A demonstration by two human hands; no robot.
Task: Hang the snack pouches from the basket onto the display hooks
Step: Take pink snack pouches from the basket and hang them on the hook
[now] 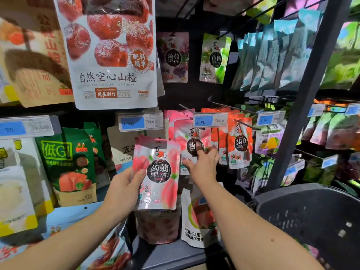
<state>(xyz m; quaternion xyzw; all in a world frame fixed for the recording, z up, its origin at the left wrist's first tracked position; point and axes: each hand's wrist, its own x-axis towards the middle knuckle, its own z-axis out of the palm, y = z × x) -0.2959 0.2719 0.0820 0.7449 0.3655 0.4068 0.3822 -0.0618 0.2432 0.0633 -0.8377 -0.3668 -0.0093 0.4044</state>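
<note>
Dark plastic basket (311, 211) is sitting at the lower right, closest to the person, with perforated walls; I cannot tell what is lying inside it. Two bare forearms are reaching past it toward the snack display. The left hand (124, 184) is gripping a small stack of peach jelly pouches (159, 172), thumb lying across the front and fingers curled behind, holding them upright in front of the rack. The right hand (202, 164) is stretching out with its fingers spread apart, holding nothing, its fingertips touching the hanging peach pouches (187, 137) of the same kind. Those are dangling from a display hook (186, 108) behind a blue price tag (210, 119) reading 4 90. Just to their right, red strawberry pouches (239, 145) are hanging from the next hook. A large hawthorn bag (109, 55) is hanging above the left hand, and a dried guava pouch (194, 221) is standing on the shelf below the held stack.
</note>
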